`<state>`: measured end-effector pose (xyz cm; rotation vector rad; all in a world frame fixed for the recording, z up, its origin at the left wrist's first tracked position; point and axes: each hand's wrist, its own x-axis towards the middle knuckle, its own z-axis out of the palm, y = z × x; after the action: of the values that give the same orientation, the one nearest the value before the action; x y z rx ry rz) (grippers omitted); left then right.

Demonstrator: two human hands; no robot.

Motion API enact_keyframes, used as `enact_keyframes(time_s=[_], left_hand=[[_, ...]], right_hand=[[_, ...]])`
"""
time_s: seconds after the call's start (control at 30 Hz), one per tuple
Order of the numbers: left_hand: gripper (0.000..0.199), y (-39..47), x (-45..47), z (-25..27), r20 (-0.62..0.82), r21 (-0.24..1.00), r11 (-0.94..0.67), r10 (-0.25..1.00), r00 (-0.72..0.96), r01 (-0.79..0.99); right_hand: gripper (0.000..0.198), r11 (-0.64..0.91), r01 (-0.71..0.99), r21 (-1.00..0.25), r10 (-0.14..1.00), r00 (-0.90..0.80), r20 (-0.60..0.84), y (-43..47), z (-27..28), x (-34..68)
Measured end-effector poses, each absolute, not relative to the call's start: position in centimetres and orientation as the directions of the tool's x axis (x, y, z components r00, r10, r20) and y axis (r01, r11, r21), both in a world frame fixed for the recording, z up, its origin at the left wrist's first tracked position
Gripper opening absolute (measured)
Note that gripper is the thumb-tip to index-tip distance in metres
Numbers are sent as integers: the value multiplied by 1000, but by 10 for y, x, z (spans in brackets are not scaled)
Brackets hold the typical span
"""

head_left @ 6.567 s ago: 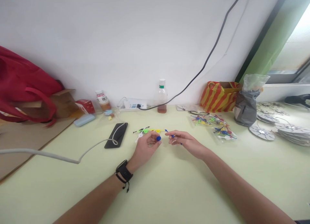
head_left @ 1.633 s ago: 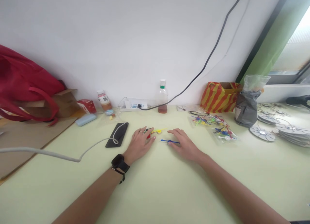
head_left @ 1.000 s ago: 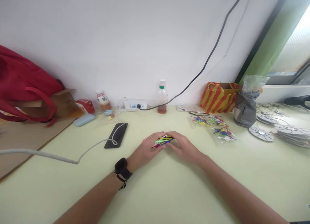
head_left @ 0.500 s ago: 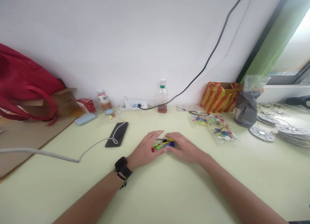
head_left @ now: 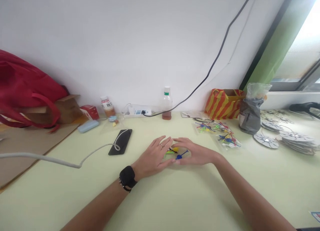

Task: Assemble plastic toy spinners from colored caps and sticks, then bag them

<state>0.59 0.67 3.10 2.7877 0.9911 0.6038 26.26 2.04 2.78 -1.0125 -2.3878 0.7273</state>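
Note:
Small plastic arrow-shaped pieces, the blue one [head_left: 179,156] and the yellow-green one [head_left: 167,153] among them, lie on the table between my hands. My left hand [head_left: 153,156], with a ring and a black watch, reaches over their left side, fingers stretched and partly covering them. Curved round their right side is my right hand [head_left: 196,151], thumb and fingers apart. The two hands' fingertips meet or nearly meet. Whether a clear bag lies under or around the pieces, I cannot tell.
Clear bags of similar pieces [head_left: 228,139] lie to the right, near stacked grey discs [head_left: 297,137] and a grey bag [head_left: 250,119]. A phone [head_left: 120,142] with a cable is on the left. Behind stand a bottle [head_left: 167,104] and a power strip [head_left: 136,111].
My left hand has slid slightly right, over more of the pieces. The right hand has moved a little right and its wrist has lifted. The pieces between them have shifted.

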Motion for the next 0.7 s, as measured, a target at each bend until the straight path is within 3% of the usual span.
enact_keyframes(time_s=[0.1, 0.23, 0.33, 0.5, 0.57, 0.7], left_hand=[[59, 11, 16, 47, 321, 187, -821, 570, 756, 540], [44, 29, 31, 64, 327, 95, -829, 549, 770, 551], [35, 46, 41, 75, 347, 63, -788, 593, 727, 613], [29, 67, 43, 79, 374, 25, -692, 675, 635, 721], [27, 71, 38, 75, 356, 9, -683, 684, 636, 730], [26, 75, 27, 69, 323, -3, -671, 701, 636, 741]], right_hand=[[28, 541, 564, -624, 836, -441, 326, 49, 41, 275], [27, 288, 806, -516, 912, -67, 405, 106, 37, 301], [31, 133, 866, -482, 900, 98, 425, 136, 21, 321], [40, -32, 939, -343, 916, 165, 366, 155, -12, 340], [42, -54, 962, -267, 930, 146, 337, 160, -21, 346], [45, -41, 969, -243, 934, 123, 334, 171, -28, 354]])
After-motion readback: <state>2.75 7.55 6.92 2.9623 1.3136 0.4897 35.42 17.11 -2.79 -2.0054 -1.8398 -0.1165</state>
